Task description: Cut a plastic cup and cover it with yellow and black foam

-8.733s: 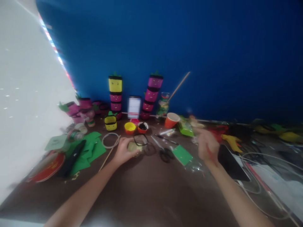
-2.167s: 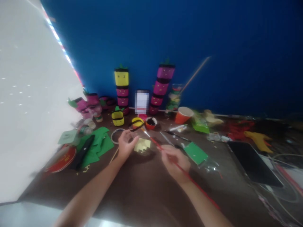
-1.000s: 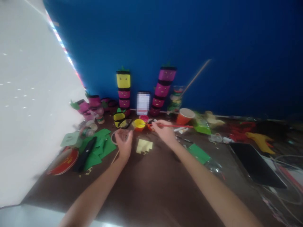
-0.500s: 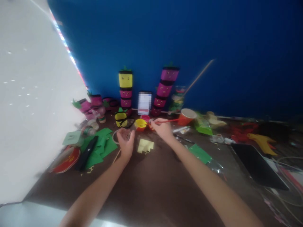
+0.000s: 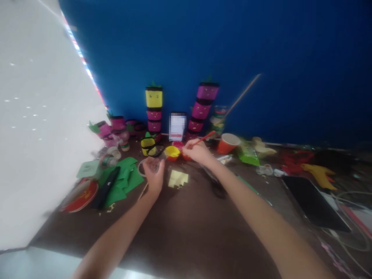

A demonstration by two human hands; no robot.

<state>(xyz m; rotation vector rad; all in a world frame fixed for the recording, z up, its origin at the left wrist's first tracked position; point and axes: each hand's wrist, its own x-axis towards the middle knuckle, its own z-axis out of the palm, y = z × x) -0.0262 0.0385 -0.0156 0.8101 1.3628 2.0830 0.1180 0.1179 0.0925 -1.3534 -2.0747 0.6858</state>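
My right hand pinches a red-handled paintbrush, its handle slanting up to the right. The brush tip is hidden behind my fingers, close to small paint cups: a yellow cup, a pink cup and an orange one partly covered by the hand. Left of these, my left hand is closed, fingers curled toward the thumb, over a small clear or dark thing that blur hides. A pale ring like a tape roll lies beside it. Between my hands is a pale yellow paper piece with a jagged edge.
Stacked purple character cups and a yellow-topped stack stand by the blue wall with a phone between. Green sheets lie left. An orange paper cup, a yellow glue gun and a black tablet are right.
My right hand has shifted slightly, and the paintbrush handle has swung from nearly level to tilted upward. The left hand stays put.
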